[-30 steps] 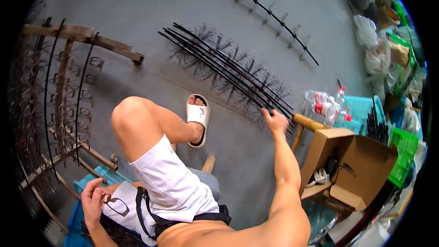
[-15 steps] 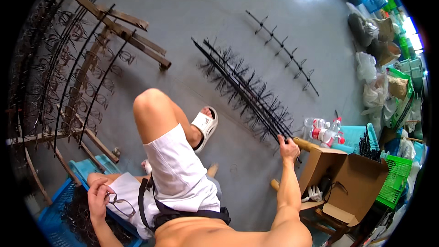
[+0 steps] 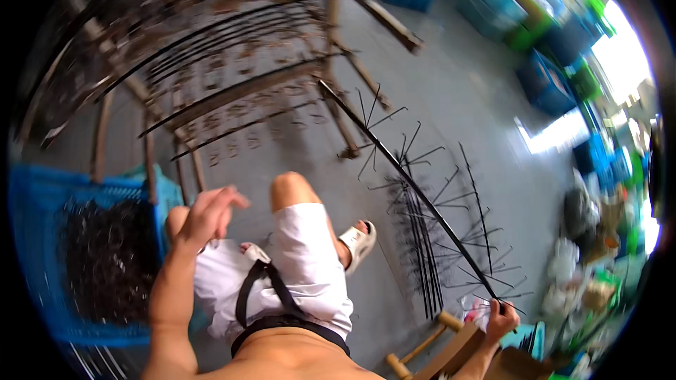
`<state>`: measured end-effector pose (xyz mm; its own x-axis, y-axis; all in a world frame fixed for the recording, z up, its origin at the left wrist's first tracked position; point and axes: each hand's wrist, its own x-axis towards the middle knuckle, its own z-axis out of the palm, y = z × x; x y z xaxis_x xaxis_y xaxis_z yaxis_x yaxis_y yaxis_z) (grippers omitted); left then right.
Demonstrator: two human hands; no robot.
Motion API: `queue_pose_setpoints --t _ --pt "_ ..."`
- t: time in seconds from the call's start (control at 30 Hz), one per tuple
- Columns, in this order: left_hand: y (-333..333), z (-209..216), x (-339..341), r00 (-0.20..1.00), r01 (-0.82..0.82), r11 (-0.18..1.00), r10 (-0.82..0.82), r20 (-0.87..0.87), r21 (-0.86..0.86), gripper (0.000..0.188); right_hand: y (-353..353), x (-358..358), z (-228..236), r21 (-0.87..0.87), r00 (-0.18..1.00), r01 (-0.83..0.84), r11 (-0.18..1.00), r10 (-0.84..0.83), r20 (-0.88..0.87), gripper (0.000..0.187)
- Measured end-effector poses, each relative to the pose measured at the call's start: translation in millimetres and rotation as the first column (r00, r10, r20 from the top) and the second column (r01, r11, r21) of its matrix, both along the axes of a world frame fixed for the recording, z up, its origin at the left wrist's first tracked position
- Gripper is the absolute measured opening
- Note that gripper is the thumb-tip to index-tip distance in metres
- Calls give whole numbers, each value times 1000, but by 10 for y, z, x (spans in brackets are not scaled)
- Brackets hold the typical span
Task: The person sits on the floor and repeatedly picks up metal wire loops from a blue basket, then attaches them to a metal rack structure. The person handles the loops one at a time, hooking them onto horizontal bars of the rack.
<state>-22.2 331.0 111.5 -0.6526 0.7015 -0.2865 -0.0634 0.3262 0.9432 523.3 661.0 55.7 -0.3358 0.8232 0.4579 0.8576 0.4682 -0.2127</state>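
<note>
My right hand grips one end of a long black rod with thin wire prongs branching from both sides. The rod slants up and away to the left, its far end near a wooden rack. Several similar rods lie bundled on the floor beneath it, and a single one lies just to their right. Over my left thigh is my left hand, fingers partly bent and smeared by motion; whether it holds anything is unclear. Beside it stands a blue crate full of dark, tangled thin-framed pieces.
On the rack hang rows of rods carrying eyeglass frames. A wooden stool and a cardboard box are by my right forearm. Bags and plastic baskets line the right side. My sandalled foot rests on the floor.
The view has swung left toward the rack. My right hand now holds one pronged rod lifted off the bundle. My left hand has risen from the crate; the eyeglass frame seen in it earlier no longer shows clearly.
</note>
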Motion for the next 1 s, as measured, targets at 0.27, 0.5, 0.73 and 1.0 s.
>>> queue_pose_setpoints --t 0.27,0.5,0.73,1.0 --pt "-447 -768 -952 801 -430 861 224 555 273 56 670 -2635 715 266 754 -652 710 646 122 40" --pt "-1362 -1201 -890 569 -779 498 307 763 381 25 508 -4639 593 201 391 -907 370 917 82 35" --pt "-1227 -1414 -1004 498 -788 585 426 755 190 25 751 -5205 128 18 399 -914 406 889 226 36" --pt "-1322 -1143 -120 571 -778 619 620 538 113 16 1012 -5548 -627 32 481 -874 486 852 208 33"
